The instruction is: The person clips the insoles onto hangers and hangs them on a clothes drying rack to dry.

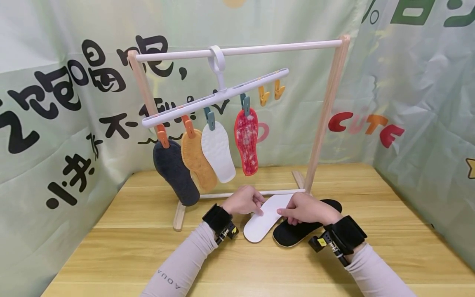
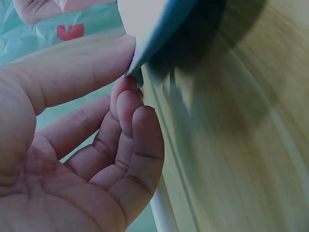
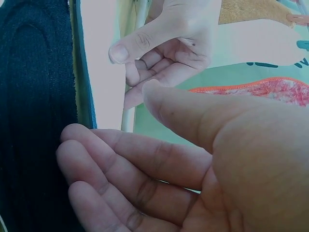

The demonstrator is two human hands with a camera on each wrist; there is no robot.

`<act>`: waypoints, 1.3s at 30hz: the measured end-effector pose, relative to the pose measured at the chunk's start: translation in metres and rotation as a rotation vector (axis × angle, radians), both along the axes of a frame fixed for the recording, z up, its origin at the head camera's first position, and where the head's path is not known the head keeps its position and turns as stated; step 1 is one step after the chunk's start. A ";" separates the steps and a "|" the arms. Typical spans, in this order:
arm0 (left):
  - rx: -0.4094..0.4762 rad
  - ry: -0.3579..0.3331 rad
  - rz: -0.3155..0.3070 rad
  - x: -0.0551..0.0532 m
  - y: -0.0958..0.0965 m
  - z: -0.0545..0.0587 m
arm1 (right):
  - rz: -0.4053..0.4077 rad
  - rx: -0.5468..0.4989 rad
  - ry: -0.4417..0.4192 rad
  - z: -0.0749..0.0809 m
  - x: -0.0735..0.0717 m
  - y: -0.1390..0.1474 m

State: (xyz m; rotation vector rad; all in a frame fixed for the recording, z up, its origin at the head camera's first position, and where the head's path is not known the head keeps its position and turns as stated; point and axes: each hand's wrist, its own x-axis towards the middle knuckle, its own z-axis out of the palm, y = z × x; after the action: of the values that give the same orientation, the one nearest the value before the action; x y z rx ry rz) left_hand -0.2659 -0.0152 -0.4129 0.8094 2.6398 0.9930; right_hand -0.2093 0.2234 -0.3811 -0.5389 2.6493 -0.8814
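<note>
A white insole (image 1: 265,221) in the left hand (image 1: 243,201)
Head: left thumb and fingers pinch its edge; the right hand (image 1: 310,208) is over a black insole (image 1: 294,234) on the table (image 1: 111,247). Left wrist: the pinched edge is raised off the table. Right wrist: right thumb and loosely bent fingers stand apart, near the white insole's edge.

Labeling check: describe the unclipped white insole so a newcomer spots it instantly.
Find the wooden-posted rack, then look down past its hanging white insole to the table. The unclipped white insole is there, its edge pinched by the left hand, the right hand beside it. It's white, unlike the neighbouring black insole, and unclipped, unlike the hanging one.
</note>
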 end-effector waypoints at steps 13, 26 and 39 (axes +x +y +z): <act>-0.012 -0.008 -0.020 0.002 -0.001 0.005 | 0.026 0.010 0.015 0.005 0.000 0.001; -0.021 -0.084 0.006 0.003 0.000 0.008 | 0.064 0.009 0.040 0.010 0.001 0.002; 0.039 -0.163 -0.002 0.006 -0.001 0.013 | 0.035 0.014 0.017 0.014 0.002 0.005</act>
State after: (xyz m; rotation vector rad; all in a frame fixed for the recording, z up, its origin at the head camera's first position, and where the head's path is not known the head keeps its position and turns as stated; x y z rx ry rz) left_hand -0.2602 -0.0166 -0.4000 0.7076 2.4888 1.0649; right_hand -0.2072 0.2285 -0.3674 -0.5901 2.6507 -0.8505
